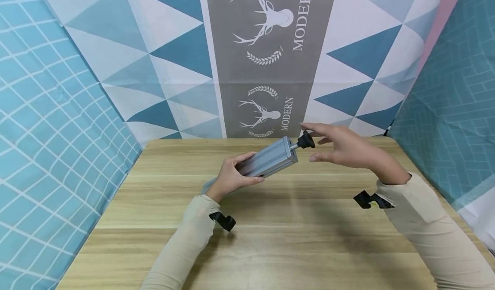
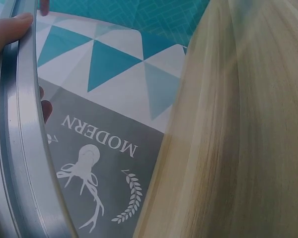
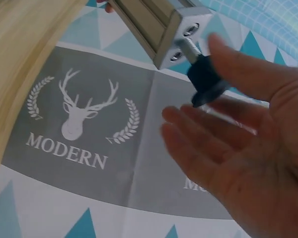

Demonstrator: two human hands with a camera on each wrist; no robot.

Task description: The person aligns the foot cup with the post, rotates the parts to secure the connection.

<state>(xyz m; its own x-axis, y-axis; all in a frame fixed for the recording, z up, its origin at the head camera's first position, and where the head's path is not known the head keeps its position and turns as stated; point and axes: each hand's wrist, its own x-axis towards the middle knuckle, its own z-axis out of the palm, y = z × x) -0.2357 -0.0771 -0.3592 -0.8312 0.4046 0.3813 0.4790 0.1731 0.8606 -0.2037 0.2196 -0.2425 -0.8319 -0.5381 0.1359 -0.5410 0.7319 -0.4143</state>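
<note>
My left hand (image 1: 230, 175) grips a silver aluminium extrusion profile (image 1: 267, 157), thumb on one side and fingers on the other. The profile is held at a slant above the table, its far end raised toward the right. From that end a short threaded stud carries a black levelling foot (image 1: 307, 140). My right hand (image 1: 344, 147) is beside the foot, fingers and thumb spread apart around it. In the right wrist view the foot (image 3: 204, 82) lies between thumb and fingers, which are not closed on it. Grooves run along the profile (image 2: 32, 134) in the left wrist view.
A wooden table (image 1: 294, 247) lies under both hands. Behind it hangs a patterned cloth (image 1: 255, 71) with deer prints and triangles. Blue cloth with white grid lines (image 1: 50, 122) covers the left side, and teal cloth (image 1: 452, 105) the right.
</note>
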